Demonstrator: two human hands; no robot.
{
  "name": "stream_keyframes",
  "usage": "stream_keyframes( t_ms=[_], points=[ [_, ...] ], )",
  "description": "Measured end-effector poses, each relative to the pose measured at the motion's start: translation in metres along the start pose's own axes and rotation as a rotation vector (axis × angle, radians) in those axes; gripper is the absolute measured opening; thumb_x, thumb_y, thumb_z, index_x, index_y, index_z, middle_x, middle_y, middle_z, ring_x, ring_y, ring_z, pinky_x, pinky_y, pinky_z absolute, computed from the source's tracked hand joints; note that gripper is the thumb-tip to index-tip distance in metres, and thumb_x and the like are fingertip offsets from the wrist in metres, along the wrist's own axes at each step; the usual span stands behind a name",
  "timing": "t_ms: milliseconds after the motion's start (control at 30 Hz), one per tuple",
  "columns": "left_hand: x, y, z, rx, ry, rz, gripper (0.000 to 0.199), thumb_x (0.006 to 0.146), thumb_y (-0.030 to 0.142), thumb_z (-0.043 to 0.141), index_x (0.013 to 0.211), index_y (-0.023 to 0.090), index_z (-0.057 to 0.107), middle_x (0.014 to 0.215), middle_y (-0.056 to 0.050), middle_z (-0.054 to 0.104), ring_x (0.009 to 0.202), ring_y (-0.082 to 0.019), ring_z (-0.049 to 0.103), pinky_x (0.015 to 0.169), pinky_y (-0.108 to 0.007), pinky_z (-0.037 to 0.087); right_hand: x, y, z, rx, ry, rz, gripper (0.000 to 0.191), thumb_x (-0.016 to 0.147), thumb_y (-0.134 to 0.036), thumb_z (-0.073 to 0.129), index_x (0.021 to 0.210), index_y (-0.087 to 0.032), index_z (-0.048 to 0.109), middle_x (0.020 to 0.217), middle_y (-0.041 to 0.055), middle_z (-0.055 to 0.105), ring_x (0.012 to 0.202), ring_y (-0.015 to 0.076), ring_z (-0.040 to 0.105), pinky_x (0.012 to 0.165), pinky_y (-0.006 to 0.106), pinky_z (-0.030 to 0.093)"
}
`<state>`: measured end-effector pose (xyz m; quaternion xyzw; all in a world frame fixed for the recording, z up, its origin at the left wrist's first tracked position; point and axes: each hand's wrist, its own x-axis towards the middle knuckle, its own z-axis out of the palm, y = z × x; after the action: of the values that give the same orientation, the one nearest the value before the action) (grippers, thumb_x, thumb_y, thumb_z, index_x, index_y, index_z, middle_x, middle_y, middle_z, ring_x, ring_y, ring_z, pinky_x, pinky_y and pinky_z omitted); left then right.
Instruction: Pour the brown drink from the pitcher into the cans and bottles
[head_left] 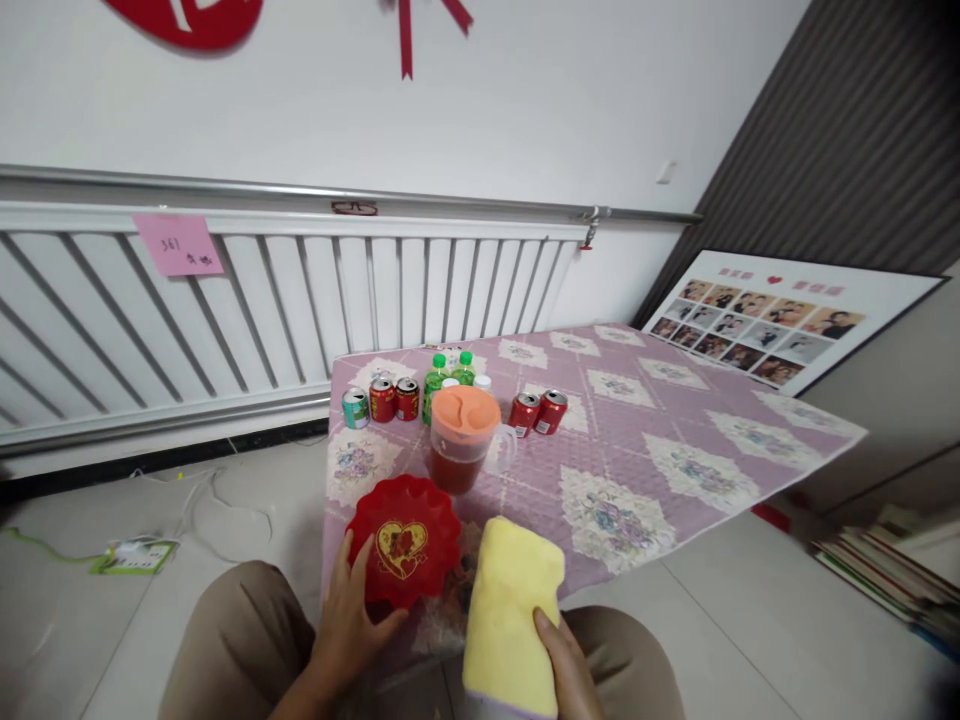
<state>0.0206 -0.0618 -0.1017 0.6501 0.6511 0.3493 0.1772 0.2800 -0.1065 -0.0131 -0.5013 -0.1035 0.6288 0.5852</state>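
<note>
A red plate with a scalloped rim (442, 510) and a gold heart print is at the near left of the table. My left hand (349, 625) grips its near left edge, fingers over the rim and thumb low at the front. In my right hand (566, 660) is a folded yellow cloth (510, 590), held by its right side above the table's near edge. Just behind the plate stands a clear plastic pitcher (456, 465) with an orange lid and reddish-brown liquid inside; its handle points right.
Left of the pitcher are a teal can (356, 409) and two dark red cans (383, 400). Green-capped bottles (465, 370) stand partly hidden behind it, and two red cans (551, 412) to its right. A floral cloth (615, 515) covers the table, with a radiator (285, 300) behind.
</note>
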Motion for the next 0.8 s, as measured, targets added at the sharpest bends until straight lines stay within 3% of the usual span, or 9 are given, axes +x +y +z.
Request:
stream_keyframes(
  t_ms=[133, 267, 500, 667, 800],
  points=[
    [-0.002, -0.010, 0.003, -0.029, 0.037, 0.015, 0.084, 0.078, 0.036, 0.073, 0.151, 0.022, 0.034, 0.165, -0.019, 0.021, 0.154, -0.043, 0.024, 0.122, -0.065, 0.030, 0.012, 0.002, -0.006, -0.016, 0.000, 0.012, 0.059, 0.056, -0.050, 0.094, 0.101, -0.016, 0.074, 0.089, 0.0125, 0.082, 0.081, 0.0332, 0.077, 0.077, 0.044, 0.059],
    [-0.004, -0.025, 0.004, -0.078, 0.042, 0.050, 0.071, 0.088, 0.041, 0.064, 0.150, 0.021, 0.035, 0.163, -0.020, 0.023, 0.153, -0.042, 0.026, 0.121, -0.067, 0.031, 0.022, -0.002, -0.004, -0.041, -0.024, -0.002, 0.060, 0.060, -0.051, 0.092, 0.104, -0.016, 0.073, 0.091, 0.0137, 0.082, 0.078, 0.0313, 0.077, 0.073, 0.042, 0.059],
    [-0.004, -0.029, 0.002, -0.080, 0.079, 0.052, 0.059, 0.091, 0.042, 0.058, 0.144, 0.019, 0.044, 0.162, -0.019, 0.030, 0.151, -0.041, 0.031, 0.118, -0.065, 0.037, 0.049, -0.024, -0.002, -0.287, -0.074, -0.063, 0.051, 0.066, -0.045, 0.089, 0.106, -0.018, 0.073, 0.087, 0.0086, 0.081, 0.068, 0.0230, 0.073, 0.061, 0.031, 0.055],
    [-0.004, -0.029, -0.001, -0.046, 0.067, 0.059, 0.059, 0.089, 0.044, 0.059, 0.141, 0.016, 0.048, 0.161, -0.021, 0.031, 0.148, -0.044, 0.035, 0.116, -0.067, 0.039, 0.074, -0.038, -0.008, -0.411, -0.157, -0.106, 0.047, 0.072, -0.044, 0.085, 0.108, -0.017, 0.074, 0.094, 0.0078, 0.081, 0.076, 0.0226, 0.074, 0.069, 0.032, 0.054],
    [-0.004, -0.038, -0.003, -0.043, 0.056, 0.048, 0.061, 0.086, 0.046, 0.062, 0.140, 0.019, 0.050, 0.159, -0.017, 0.036, 0.147, -0.041, 0.039, 0.116, -0.064, 0.041, 0.084, -0.045, -0.013, -0.331, -0.262, -0.033, 0.049, 0.072, -0.046, 0.085, 0.109, -0.016, 0.074, 0.094, 0.0094, 0.081, 0.080, 0.0248, 0.075, 0.074, 0.035, 0.054]
  ],
)
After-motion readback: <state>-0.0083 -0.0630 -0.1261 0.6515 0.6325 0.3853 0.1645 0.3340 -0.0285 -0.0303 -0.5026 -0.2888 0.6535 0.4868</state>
